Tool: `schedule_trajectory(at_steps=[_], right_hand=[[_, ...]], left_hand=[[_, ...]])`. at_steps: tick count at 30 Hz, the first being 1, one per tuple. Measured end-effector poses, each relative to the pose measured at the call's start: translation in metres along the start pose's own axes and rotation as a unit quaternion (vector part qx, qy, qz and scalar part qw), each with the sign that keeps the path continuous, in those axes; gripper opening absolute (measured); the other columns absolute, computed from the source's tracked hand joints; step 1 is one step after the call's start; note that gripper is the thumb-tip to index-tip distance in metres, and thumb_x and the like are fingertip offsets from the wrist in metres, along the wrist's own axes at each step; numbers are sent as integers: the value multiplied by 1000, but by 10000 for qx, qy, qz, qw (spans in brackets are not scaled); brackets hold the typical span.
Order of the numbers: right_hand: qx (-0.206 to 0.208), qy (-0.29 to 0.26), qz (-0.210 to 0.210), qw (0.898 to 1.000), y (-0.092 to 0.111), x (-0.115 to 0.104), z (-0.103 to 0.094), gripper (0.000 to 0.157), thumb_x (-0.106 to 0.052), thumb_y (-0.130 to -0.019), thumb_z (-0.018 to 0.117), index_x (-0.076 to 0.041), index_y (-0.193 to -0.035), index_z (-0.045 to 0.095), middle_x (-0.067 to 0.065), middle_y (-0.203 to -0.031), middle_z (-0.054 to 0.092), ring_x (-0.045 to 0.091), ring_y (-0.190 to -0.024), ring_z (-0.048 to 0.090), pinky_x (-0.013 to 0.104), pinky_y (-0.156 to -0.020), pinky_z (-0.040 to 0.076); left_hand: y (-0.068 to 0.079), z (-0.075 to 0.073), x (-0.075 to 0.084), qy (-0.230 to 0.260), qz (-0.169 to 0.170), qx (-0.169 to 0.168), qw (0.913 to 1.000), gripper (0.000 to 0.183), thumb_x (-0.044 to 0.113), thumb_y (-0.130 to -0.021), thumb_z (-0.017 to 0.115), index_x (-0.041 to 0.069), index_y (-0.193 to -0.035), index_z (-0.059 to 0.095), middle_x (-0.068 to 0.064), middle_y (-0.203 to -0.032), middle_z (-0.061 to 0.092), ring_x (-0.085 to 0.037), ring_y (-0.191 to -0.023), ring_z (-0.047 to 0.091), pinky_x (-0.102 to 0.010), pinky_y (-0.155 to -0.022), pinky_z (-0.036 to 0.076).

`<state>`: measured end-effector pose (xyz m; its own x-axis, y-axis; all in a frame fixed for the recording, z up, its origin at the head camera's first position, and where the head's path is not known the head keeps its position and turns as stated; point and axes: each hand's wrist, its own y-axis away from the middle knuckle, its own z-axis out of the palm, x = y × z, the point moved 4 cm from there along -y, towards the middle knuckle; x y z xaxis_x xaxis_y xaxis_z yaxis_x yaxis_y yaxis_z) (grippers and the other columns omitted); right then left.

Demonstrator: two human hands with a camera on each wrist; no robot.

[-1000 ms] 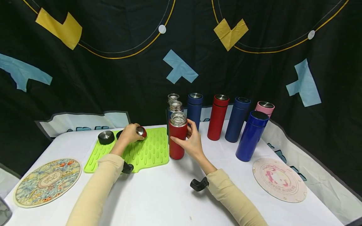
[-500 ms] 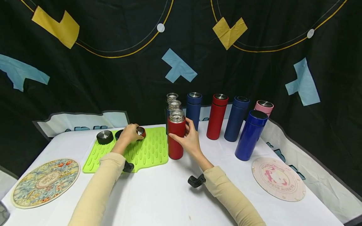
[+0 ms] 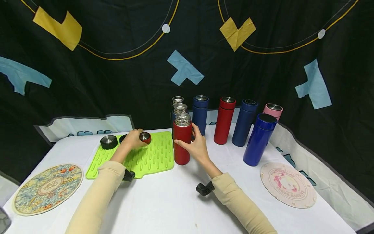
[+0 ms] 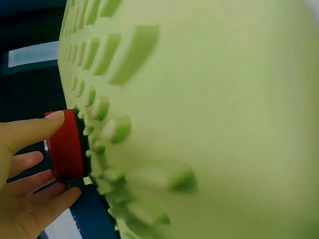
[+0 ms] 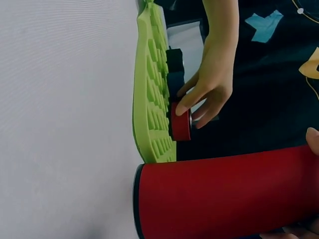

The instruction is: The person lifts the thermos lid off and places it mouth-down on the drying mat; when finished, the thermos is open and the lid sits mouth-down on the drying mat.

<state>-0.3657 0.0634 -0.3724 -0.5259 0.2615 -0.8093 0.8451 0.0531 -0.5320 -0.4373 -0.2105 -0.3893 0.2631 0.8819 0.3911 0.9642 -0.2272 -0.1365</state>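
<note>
My right hand grips an uncapped red thermos bottle upright on the table, thumb on the near side and fingers behind. In the right wrist view the red bottle spans the lower part. My left hand is over a green mat, beside a red bottle lid lying flat with its metal top up. In the left wrist view the thumb overlaps the edge of the red lid, and the fingers are spread. A dark blue lid, partly hidden by the left hand, and a black lid sit further left.
Two more uncapped bottles stand behind the held one, including a blue one. To the right stand capped bottles: navy, red, another navy, bright blue and pink. Round placemats lie left and right.
The red lid has gone from tilted to flat on the mat. My left hand has shifted slightly left and loosened around it. The right hand keeps its grip on the red bottle.
</note>
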Motion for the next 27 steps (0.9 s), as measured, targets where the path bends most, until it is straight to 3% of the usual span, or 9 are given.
schedule_trajectory(at_steps=[4,9,13,17,21,27], right_hand=[[-50,-41,-66,10000,2,-2,-3,86,-21,-76,84,-7,-145,34,13,-137,54,29,-122,54,49,-98,46],[-103,-134,-44,9998,12,-28,-15,82,-11,-79,81,2,-144,34,20,-141,48,34,-126,50,50,-101,43],[-149,-315,-32,9994,18,-36,-25,75,-11,-82,78,3,-143,36,20,-142,46,36,-127,48,48,-103,41],[-205,-512,-59,9985,17,-29,-34,69,-7,-84,75,5,-141,38,22,-142,46,39,-128,46,51,-106,37],[-117,-617,32,9980,10,-3,-41,67,-15,-86,74,0,-143,40,19,-143,46,33,-129,47,48,-107,37],[560,-846,264,9945,-5,30,-52,66,-22,-84,76,-4,-140,46,16,-140,50,28,-126,51,44,-106,39]], left_hand=[[13,-8,2,117,278,50,9995,67,13,-78,79,-15,-130,46,-35,-122,53,-48,-111,52,-57,-91,46],[37,-17,5,176,527,38,9984,66,13,-80,77,-13,-132,47,-34,-129,50,-50,-120,46,-60,-96,42],[59,-21,6,142,709,73,9974,62,16,-81,77,-9,-131,51,-31,-131,51,-49,-121,46,-60,-98,41],[85,-24,11,347,830,189,9958,60,17,-80,78,-4,-130,54,-30,-130,52,-49,-117,50,-61,-94,43],[109,-24,15,468,1071,340,9926,60,15,-76,81,-4,-128,56,-28,-127,55,-48,-115,51,-61,-93,44],[132,-21,14,330,1223,254,9916,60,13,-73,83,-5,-124,58,-27,-123,58,-47,-116,51,-58,-96,42]])
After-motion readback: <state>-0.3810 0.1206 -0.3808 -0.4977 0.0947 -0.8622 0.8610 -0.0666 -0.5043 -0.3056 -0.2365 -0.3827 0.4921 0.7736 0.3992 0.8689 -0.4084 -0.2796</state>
